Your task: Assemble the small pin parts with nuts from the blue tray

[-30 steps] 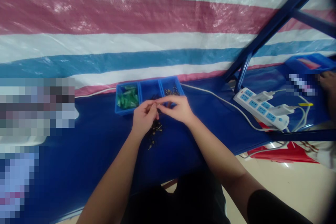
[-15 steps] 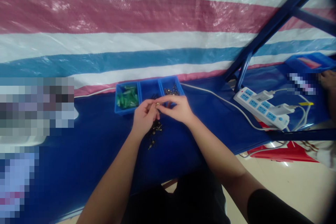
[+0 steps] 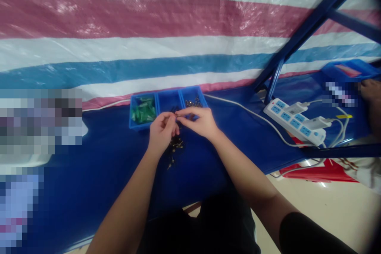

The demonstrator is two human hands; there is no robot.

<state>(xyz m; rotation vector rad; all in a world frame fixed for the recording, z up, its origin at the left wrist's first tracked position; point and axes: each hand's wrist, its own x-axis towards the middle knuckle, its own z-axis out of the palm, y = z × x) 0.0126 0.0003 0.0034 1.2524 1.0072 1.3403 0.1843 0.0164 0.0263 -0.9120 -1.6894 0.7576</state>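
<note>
Head view, frame centre: my left hand (image 3: 160, 131) and right hand (image 3: 200, 121) pinch one tiny metal part (image 3: 176, 115) together; a slip could drop it among the loose parts (image 3: 175, 145) below.

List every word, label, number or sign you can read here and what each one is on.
None can be read.
Power strip: any markings are too small to read.
Yellow tag on a cable: no legible print.
Blue tray: no label visible.
Pixelated patches: unreadable.
</note>
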